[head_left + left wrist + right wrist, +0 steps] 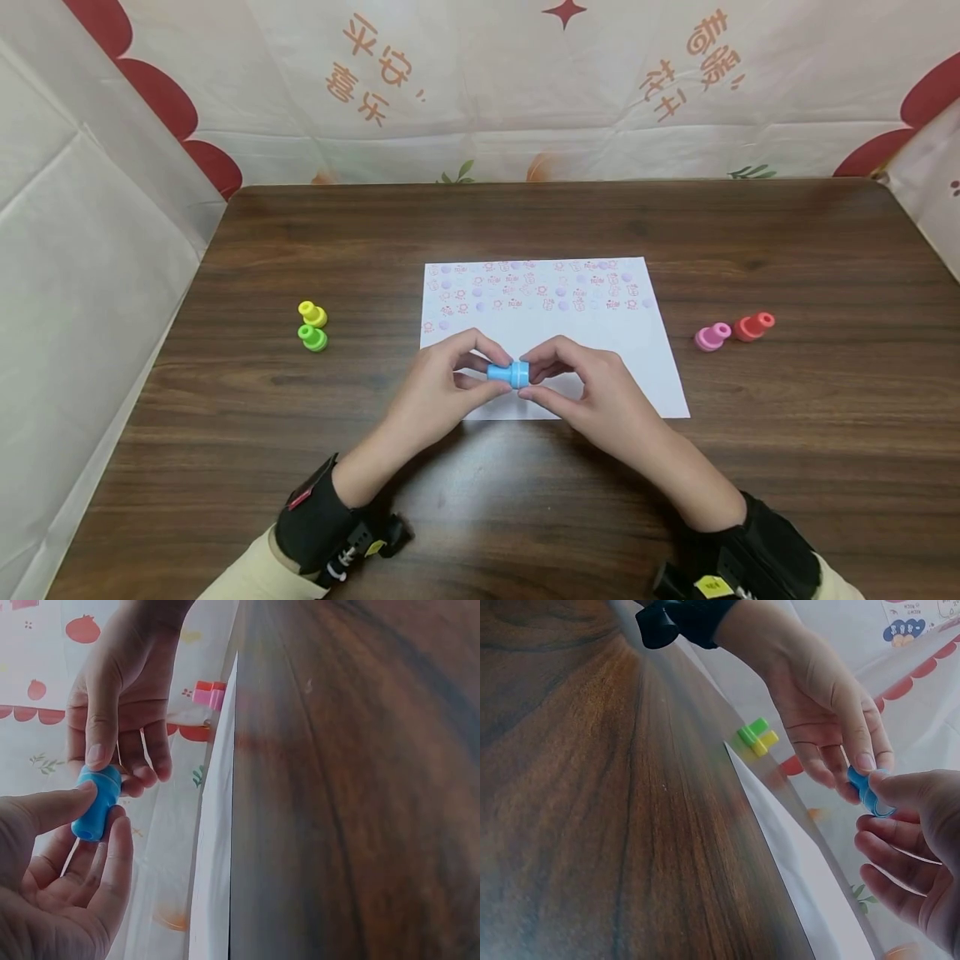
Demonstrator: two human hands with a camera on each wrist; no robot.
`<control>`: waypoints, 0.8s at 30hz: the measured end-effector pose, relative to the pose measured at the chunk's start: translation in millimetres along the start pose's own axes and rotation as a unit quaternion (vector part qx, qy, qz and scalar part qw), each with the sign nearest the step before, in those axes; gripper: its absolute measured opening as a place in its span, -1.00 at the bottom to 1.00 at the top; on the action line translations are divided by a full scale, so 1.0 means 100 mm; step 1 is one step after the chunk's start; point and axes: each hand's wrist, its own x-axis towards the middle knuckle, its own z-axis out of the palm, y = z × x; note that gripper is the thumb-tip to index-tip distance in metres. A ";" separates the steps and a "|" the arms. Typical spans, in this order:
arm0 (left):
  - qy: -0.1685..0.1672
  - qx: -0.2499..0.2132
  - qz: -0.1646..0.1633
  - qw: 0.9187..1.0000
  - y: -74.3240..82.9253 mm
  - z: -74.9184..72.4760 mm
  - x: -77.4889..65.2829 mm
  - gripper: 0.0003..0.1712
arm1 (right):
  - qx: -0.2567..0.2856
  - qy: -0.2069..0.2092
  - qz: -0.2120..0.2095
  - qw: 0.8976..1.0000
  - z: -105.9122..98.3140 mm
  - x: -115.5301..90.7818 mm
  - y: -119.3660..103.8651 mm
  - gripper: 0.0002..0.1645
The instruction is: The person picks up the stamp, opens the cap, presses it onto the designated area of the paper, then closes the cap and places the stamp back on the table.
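Observation:
Over the near half of a white sheet of paper (600,358), a small blue stamp (508,374) is held sideways between both hands. My left hand (442,379) pinches its narrow handle end with thumb and fingers. At the wider capped end, my right hand (592,387) pinches with thumb and fingertips. Seen from the left wrist, the blue stamp (97,802) is raised above the tabletop, its hollow handle end toward the camera. In the right wrist view, the blue stamp (868,793) shows its wide end between the fingers. Rows of small red and purple prints cover the paper's far part.
Left of the paper stand a yellow stamp (312,314) and a green stamp (312,337), side by side. To its right are a pink stamp (712,337) and a red stamp (753,326). A printed cloth (480,92) hangs behind the brown wooden table (300,233).

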 end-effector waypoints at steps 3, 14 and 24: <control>0.003 0.007 0.009 1.000 0.00 0.01 0.00 -0.84 | -0.002 0.000 0.001 1.000 0.01 -0.01 0.00 -0.73; -0.004 0.027 0.007 1.000 -0.02 0.06 -0.04 -0.84 | -0.012 -0.010 0.011 1.000 0.02 -0.08 0.01 -0.76; -0.026 0.046 0.003 0.999 -0.02 0.07 -0.09 -0.79 | -0.030 -0.033 0.002 0.999 0.06 -0.11 0.00 -0.58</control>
